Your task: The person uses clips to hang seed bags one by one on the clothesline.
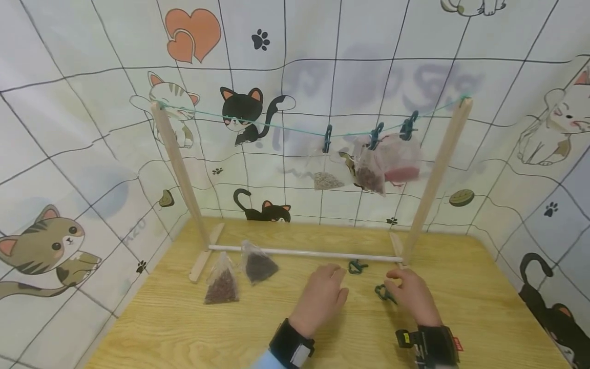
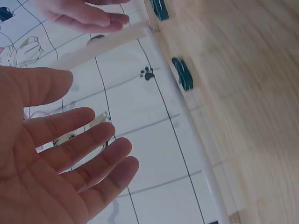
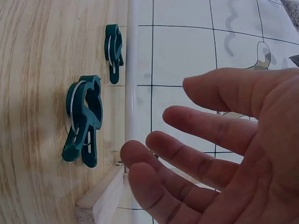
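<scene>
My left hand (image 1: 319, 297) is over the middle of the table, its fingers spread and holding nothing. Loosely bent, the fingers of my right hand (image 1: 412, 294) hold nothing either; this hand is beside a green clothespin (image 1: 383, 293). A second green clothespin (image 1: 356, 267) lies farther back, close to the white bar. Both clips also show in the right wrist view, the nearer clothespin (image 3: 74, 116) apart from the fingers. On the table at left are two sheer triangular bags, one with reddish-brown filling (image 1: 222, 292) and one with dark filling (image 1: 260, 267).
A wooden frame with a left post (image 1: 177, 159), right post (image 1: 440, 169) and white bottom bar (image 1: 313, 253) carries a green string (image 1: 286, 127). Three clothespins hold sheer bags on it: pale filling (image 1: 328, 180), brown filling (image 1: 370, 179), pink filling (image 1: 403, 173). Cat-print cloth (image 1: 313, 31) surrounds the table.
</scene>
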`<state>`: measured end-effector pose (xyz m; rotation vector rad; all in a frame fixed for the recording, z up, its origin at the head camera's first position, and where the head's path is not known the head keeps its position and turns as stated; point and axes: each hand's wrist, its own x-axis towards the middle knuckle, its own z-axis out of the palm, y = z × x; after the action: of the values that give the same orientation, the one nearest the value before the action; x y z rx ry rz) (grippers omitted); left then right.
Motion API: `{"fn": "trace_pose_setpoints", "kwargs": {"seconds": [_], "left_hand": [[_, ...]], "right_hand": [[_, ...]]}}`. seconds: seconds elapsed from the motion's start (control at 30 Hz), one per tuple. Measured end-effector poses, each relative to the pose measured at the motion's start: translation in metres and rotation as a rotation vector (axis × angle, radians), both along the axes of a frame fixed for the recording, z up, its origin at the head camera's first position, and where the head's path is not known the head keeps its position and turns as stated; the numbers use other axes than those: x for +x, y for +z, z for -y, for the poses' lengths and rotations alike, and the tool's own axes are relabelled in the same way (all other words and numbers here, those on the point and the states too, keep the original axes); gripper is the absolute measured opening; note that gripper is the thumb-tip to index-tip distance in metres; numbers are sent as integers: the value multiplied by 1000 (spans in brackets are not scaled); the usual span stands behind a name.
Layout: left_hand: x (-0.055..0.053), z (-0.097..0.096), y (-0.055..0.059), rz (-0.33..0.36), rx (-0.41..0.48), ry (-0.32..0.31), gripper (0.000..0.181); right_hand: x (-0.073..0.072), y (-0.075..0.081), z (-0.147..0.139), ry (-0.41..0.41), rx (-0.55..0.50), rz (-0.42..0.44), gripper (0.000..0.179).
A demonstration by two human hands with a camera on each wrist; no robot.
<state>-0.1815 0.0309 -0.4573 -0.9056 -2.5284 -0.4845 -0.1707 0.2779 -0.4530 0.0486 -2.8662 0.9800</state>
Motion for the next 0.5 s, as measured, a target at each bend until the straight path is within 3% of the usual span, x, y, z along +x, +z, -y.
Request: {"fn": "trace_pose_setpoints", "kwargs": {"seconds": [0.17, 0.5], "left_hand": [[1, -9, -7, -40, -77, -14, 35], [4, -14, -11, 3, -145, -33, 27]], "right_hand": [[-3, -4, 0, 6, 19, 69, 31], [-7, -8, 1, 52, 38, 71, 21]]}}
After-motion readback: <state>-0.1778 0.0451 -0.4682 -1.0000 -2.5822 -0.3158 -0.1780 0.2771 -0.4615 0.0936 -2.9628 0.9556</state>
